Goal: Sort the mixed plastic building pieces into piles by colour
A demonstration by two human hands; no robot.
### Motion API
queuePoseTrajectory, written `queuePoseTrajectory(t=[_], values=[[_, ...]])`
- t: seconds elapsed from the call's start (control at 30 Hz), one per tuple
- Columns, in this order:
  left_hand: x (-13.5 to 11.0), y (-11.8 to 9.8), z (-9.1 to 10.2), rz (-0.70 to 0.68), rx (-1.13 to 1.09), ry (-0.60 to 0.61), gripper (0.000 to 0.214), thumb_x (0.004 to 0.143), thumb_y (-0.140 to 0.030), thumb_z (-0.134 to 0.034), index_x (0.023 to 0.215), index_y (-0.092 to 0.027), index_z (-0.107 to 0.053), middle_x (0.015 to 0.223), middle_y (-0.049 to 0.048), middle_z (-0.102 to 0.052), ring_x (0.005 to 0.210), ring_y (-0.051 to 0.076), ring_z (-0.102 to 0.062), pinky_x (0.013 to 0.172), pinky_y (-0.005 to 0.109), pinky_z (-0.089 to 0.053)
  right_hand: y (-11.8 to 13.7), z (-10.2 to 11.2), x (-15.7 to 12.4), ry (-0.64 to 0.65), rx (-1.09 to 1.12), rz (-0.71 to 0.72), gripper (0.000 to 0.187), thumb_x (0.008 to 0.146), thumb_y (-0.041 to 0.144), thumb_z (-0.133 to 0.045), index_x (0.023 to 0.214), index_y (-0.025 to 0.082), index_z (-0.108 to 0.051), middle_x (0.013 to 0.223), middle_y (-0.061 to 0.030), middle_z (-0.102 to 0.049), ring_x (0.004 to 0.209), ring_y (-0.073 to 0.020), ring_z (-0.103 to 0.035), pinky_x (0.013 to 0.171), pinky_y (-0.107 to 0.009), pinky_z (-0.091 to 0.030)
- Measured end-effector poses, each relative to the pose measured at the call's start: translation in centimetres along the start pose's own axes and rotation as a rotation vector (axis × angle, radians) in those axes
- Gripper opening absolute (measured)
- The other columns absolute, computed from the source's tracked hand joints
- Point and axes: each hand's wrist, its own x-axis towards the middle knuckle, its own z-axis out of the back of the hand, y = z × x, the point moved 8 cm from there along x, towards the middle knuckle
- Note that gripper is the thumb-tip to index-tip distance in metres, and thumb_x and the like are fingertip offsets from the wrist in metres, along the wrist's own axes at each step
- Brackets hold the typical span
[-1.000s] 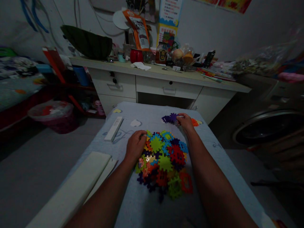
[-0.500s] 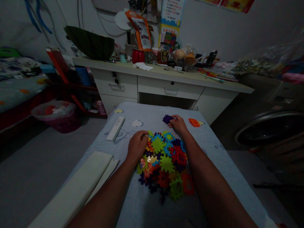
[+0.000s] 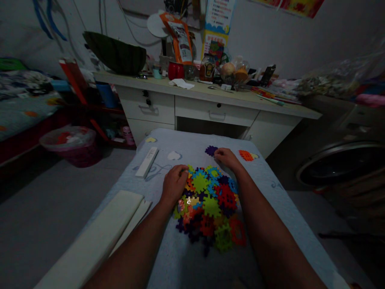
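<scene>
A heap of colourful plastic gear-shaped building pieces [image 3: 210, 205] in green, red, blue, orange and purple lies between my forearms on the cloth-covered table. My left hand [image 3: 175, 182] rests at the heap's left edge, fingers loosely curled with a small gap at the thumb, and seems to grip nothing. Beyond the heap, a purple gear piece [image 3: 211, 150] lies flat on the cloth. My right hand [image 3: 227, 157] is just right of it, fingertips close to its edge and loosened from it. Farther right lies an orange gear piece [image 3: 246, 155].
The table [image 3: 195, 138] has a pale blue cloth. A narrow white box [image 3: 146, 162] and a folded whitish board or mat [image 3: 99, 237] lie on its left. Behind stands a white desk [image 3: 198, 104] crowded with jars and a red mug [image 3: 176, 71]. A washing machine [image 3: 337, 144] stands right.
My right hand has let go of the purple gear piece, which now lies on the cloth, and has drawn slightly right and back. My left hand has hardly moved.
</scene>
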Motion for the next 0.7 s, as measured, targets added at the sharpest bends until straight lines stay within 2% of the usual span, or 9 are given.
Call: queuePoseTrajectory(t=[0.1,0.23,0.47,0.57,0.63,0.7], values=[[0.0,0.3,-0.1,0.001,-0.007,0.002,0.030,0.087,-0.038,-0.050,0.103,-0.022,-0.070,0.111,0.0051,-0.071,0.104,0.022,-0.064,0.096,0.038,-0.048,1.2,-1.5,-1.2,0.231,-0.032,0.024,0.009,0.072,0.021,-0.056,0.072,0.016,-0.063,0.060,0.0027,-0.060,0.058,-0.0110,-0.054,0.057,-0.021,-0.041],[0.0,0.3,-0.1,0.011,-0.044,0.006,0.031,0.086,-0.041,-0.052,0.104,-0.022,-0.069,0.111,0.0056,-0.070,0.105,0.023,-0.064,0.097,0.038,-0.049,2.7,-2.5,-2.3,0.365,-0.084,0.034,0.005,0.073,0.018,-0.058,0.072,0.016,-0.062,0.059,0.0045,-0.056,0.054,-0.0090,-0.050,0.054,-0.020,-0.039],[0.0,-0.2,0.8,0.057,-0.110,-0.020,0.030,0.084,-0.043,-0.055,0.099,-0.021,-0.069,0.106,0.0069,-0.070,0.101,0.023,-0.065,0.094,0.038,-0.051,5.5,-3.1,-3.4,0.453,0.030,0.137,0.010,0.077,0.019,-0.061,0.086,0.015,-0.064,0.067,0.0038,-0.059,0.059,-0.0092,-0.053,0.057,-0.020,-0.042],[0.0,-0.2,0.8,0.067,-0.124,-0.016,0.031,0.083,-0.043,-0.056,0.099,-0.020,-0.069,0.107,0.0069,-0.071,0.100,0.023,-0.066,0.093,0.037,-0.051,5.1,-2.5,-3.5,0.488,0.094,0.094,0.012,0.080,0.020,-0.060,0.090,0.015,-0.063,0.075,0.0008,-0.064,0.065,-0.0107,-0.059,0.060,-0.021,-0.047],[0.0,0.1,0.7,0.071,-0.135,-0.009,0.032,0.083,-0.042,-0.056,0.101,-0.020,-0.069,0.107,0.0069,-0.071,0.100,0.023,-0.066,0.092,0.037,-0.052,4.3,-1.7,-3.4,0.489,0.024,0.050,0.009,0.079,0.018,-0.060,0.087,0.015,-0.063,0.076,-0.0006,-0.065,0.066,-0.0113,-0.061,0.059,-0.020,-0.047],[0.0,0.4,0.4,0.074,-0.135,-0.003,0.032,0.082,-0.042,-0.057,0.102,-0.020,-0.069,0.107,0.0071,-0.071,0.100,0.023,-0.066,0.091,0.038,-0.052,3.3,-0.6,-3.4,0.484,-0.145,0.024,0.006,0.077,0.016,-0.063,0.082,0.015,-0.065,0.075,-0.0009,-0.066,0.065,-0.0107,-0.059,0.057,-0.019,-0.044]])
